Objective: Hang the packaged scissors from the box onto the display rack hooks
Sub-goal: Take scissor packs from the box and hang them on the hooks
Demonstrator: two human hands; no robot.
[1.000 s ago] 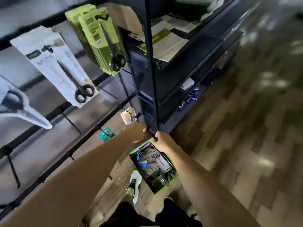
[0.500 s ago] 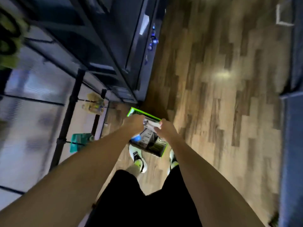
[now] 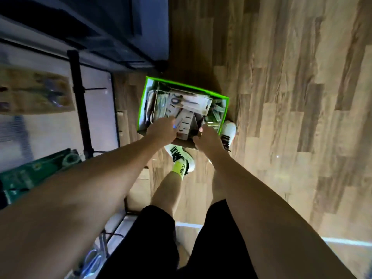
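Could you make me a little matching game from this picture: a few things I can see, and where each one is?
Things:
1. green-rimmed cardboard box
2. left hand
3. neon-yellow sock
4. green packaged item

Places:
A. on a foot near the box
B. on the wooden floor
C. on the rack at the left edge
D. reaching into the box

Pairs: 1-B, 2-D, 3-A, 4-C

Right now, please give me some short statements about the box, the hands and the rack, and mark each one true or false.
1. The box has a bright green rim. True.
2. The box stands on a shelf of the rack. False: it sits on the wood floor.
3. Both hands are at the box's near edge, left hand and right hand. True.
4. The box is empty. False: packaged scissors fill it.
5. The rack is to the person's right. False: it is on the left.
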